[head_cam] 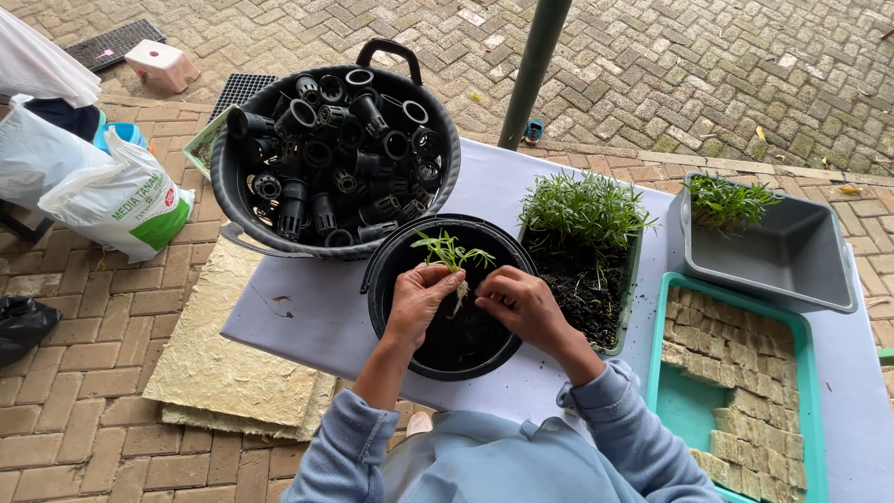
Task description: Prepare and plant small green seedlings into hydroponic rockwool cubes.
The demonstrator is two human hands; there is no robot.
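Brick paving surrounds the surface (307, 326). Both my hands, left hand (419, 300) and right hand (521, 300), pinch one seedling (453, 256) over the black bucket (391, 307); seedling tray (629, 279) remains mostly full.

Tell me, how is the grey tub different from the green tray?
The grey tub is deep and mostly bare, with only a few seedlings in its far corner; the green tray is shallow and holds rows of tan cubes. The grey tub sits farther from the person, the green tray nearer. Both are rectangular and rest on the same table.
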